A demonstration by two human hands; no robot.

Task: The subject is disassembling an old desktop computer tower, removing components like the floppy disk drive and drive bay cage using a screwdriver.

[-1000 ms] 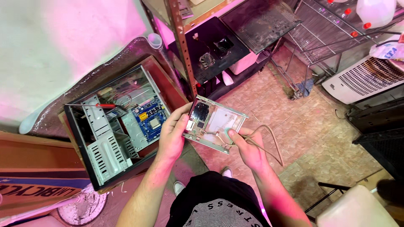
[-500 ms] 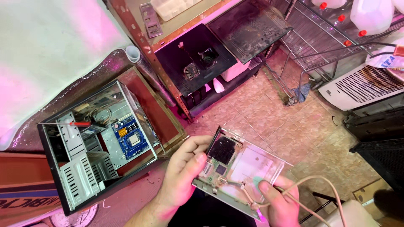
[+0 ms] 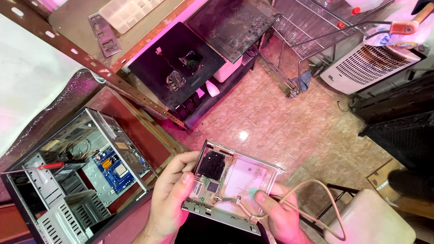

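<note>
An opened drive unit (image 3: 244, 178), a flat grey metal box with a green circuit board and a black chip inside, is held in front of me. My left hand (image 3: 169, 199) grips its left edge, thumb on the board. My right hand (image 3: 275, 214) holds the lower right side, thumb pressing on the beige cable (image 3: 312, 205) that loops out to the right. An open computer case (image 3: 68, 180) with a blue motherboard (image 3: 113, 167) lies to the left.
A red-handled screwdriver (image 3: 49, 166) rests across the case. Black panels with a small fan (image 3: 176, 81) lie on a rusty shelf frame. A white heater (image 3: 370, 65), a wire rack (image 3: 316, 22) and a pale stool (image 3: 370, 221) stand around the tiled floor.
The view has tilted and the drive unit now sits lower and closer. My right thumb has shifted onto the cable at the unit's lower edge. Both hands keep their hold.
</note>
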